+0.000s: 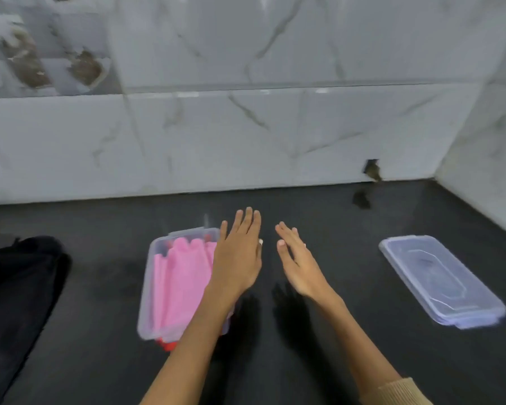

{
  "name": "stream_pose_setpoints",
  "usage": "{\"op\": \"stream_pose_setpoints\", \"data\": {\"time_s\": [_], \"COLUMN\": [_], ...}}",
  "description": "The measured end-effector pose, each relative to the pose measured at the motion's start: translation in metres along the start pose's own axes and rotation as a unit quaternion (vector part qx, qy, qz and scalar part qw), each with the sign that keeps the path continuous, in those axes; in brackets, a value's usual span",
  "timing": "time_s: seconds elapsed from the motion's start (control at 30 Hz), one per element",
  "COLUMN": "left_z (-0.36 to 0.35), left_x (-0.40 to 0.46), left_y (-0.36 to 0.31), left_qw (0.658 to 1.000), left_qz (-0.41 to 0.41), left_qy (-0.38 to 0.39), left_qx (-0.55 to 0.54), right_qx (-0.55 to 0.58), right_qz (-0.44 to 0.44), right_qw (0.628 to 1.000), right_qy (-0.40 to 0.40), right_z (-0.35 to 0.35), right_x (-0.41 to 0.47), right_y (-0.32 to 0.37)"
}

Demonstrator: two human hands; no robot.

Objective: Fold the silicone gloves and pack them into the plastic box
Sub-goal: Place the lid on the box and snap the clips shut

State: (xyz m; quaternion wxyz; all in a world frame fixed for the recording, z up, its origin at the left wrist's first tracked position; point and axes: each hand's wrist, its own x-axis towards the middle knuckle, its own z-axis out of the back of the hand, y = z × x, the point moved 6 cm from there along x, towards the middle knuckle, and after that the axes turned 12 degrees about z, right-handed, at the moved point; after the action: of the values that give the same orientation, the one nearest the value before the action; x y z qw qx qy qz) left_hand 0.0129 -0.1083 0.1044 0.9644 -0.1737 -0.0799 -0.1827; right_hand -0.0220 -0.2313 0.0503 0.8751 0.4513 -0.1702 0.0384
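Observation:
A clear plastic box (146,287) stands on the dark counter, left of centre. Folded pink silicone gloves (181,282) lie inside it, and a bit of red shows at its near edge. My left hand (238,255) hovers flat over the box's right side with straight fingers, holding nothing. My right hand (297,261) is beside it, to the right of the box, fingers straight and empty, above the bare counter. The box's clear lid (441,282) lies flat on the counter at the far right, apart from both hands.
A marble-patterned tiled wall (246,127) rises behind the counter and turns a corner at the right. Dark fabric (18,302) lies at the left edge. A small dark hole (371,169) shows in the wall's base.

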Motion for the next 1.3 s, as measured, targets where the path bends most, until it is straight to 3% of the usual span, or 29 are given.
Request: {"op": "stream_pose_setpoints", "data": {"time_s": [0.23,0.43,0.63,0.8,0.93,1.1,1.2,1.3], "left_z": [-0.079,-0.145,-0.182,-0.196,-0.196,-0.187,-0.166,-0.142], "left_x": [-0.006,-0.028,-0.032,-0.029,-0.025,-0.013,-0.006,0.005], "left_y": [-0.142,-0.227,-0.248,-0.255,-0.247,-0.214,-0.185,-0.147], "left_qw": [0.979,0.947,0.964,0.964,0.954,0.917,0.891,0.885], "left_qz": [-0.142,-0.147,-0.051,-0.038,-0.002,0.055,0.102,0.139], "left_qy": [0.115,0.26,0.247,0.252,0.256,0.246,0.189,0.15], "left_qx": [-0.093,-0.12,-0.082,-0.071,-0.154,-0.31,-0.4,-0.419], "right_qx": [-0.098,-0.151,-0.163,-0.158,-0.166,-0.094,-0.013,0.026], "right_qz": [-0.126,-0.235,-0.332,-0.347,-0.354,-0.301,-0.266,-0.23], "right_qw": [0.975,0.936,0.905,0.897,0.886,0.91,0.919,0.932], "right_qy": [-0.154,-0.212,-0.211,-0.225,-0.248,-0.268,-0.291,-0.278], "right_z": [0.142,0.231,0.259,0.254,0.248,0.221,0.193,0.158], "right_x": [-0.073,-0.131,-0.161,-0.165,-0.158,-0.139,-0.123,-0.1], "right_y": [-0.074,-0.123,-0.159,-0.168,-0.162,-0.146,-0.127,-0.104]}}
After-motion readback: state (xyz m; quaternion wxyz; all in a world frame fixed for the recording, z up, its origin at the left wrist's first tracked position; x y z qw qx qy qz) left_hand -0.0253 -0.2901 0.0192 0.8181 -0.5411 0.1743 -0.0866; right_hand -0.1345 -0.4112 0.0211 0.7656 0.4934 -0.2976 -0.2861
